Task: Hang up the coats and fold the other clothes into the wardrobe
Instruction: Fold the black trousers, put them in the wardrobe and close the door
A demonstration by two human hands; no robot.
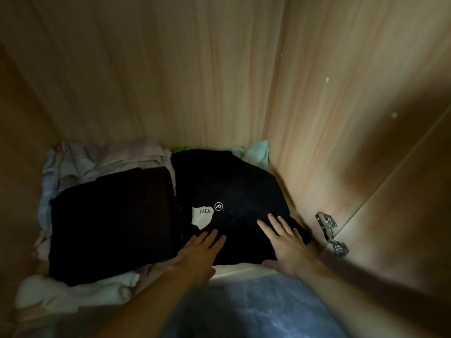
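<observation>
Both hands, left [205, 250] and right [288, 242], press flat with straight fingers on the folded black top [234, 189] at centre frame inside the wardrobe [195, 69].

Two hands [205, 250], two dark garments [234, 189]

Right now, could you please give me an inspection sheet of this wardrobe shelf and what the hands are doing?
Surface: wooden wardrobe shelf, mostly covered with clothes.
Job's things: folded black garment with a PAKA label, at the right; a second folded dark garment beside it on the left.
Clutter: pale folded clothes under and behind the left pile; a mint cloth and a green scrap at the back.
Grippers: left hand and right hand rest flat on the black garment, fingers straight.
Cables: nothing seen.
Surroundings: wood walls; metal door hinge at the right; bluish floor below.
</observation>
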